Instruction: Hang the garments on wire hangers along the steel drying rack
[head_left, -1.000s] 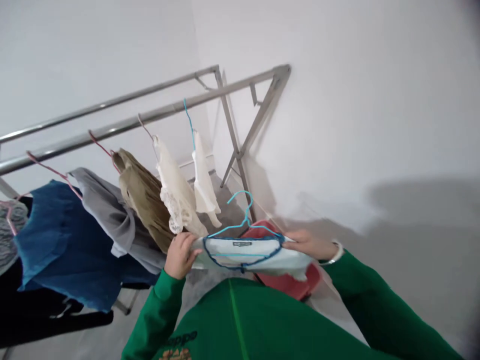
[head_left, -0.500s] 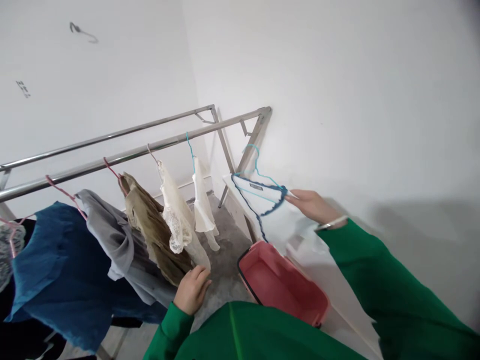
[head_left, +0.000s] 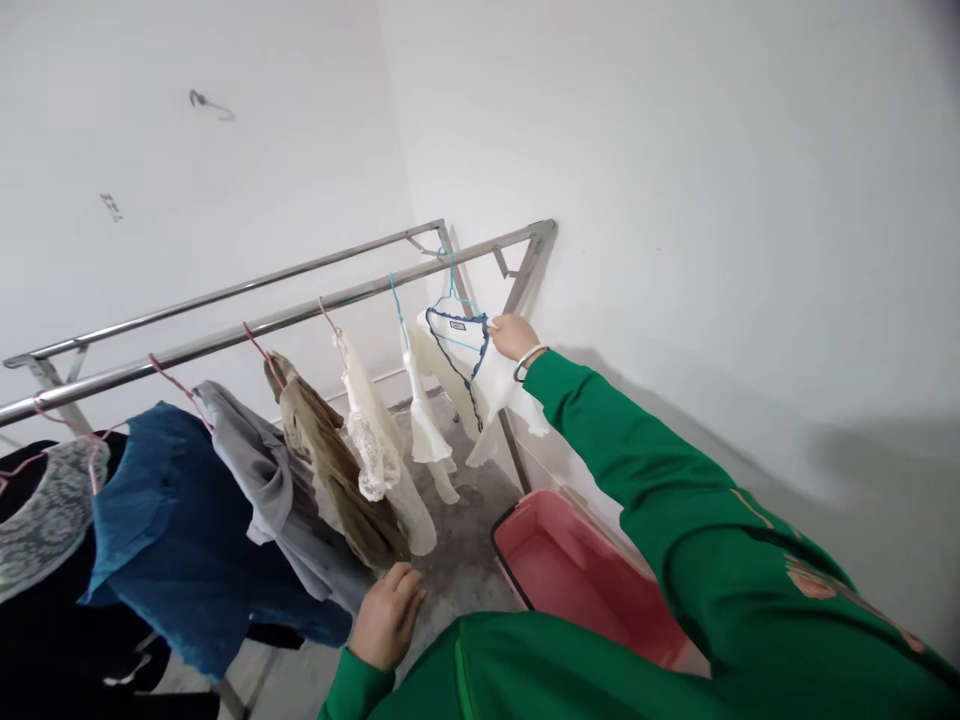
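Note:
My right hand [head_left: 514,338] pinches the shoulder of a white top with dark blue trim [head_left: 457,345], spread on a turquoise hanger [head_left: 451,285]. That hanger's hook is at the front rail; I cannot tell whether it rests on it. Just left of it hangs a plain white garment [head_left: 421,405] on another turquoise hanger. My left hand [head_left: 388,615] is low in the middle, its fingers loosely curled, with nothing seen in them. It is close to the lower ends of an olive-brown garment [head_left: 330,460] and a cream lace garment [head_left: 375,440].
A metal clothes rack [head_left: 352,293] with two rails stands in the corner by white walls. Grey [head_left: 251,460], blue [head_left: 165,520] and black garments [head_left: 67,640] hang at left. On the floor below my right arm sits a red basket [head_left: 577,570]. A hook [head_left: 198,98] is on the wall.
My right hand has carried the white top and its hanger leftward and up to the front rail. My left hand stays low, slightly farther down. The view has shifted a little left.

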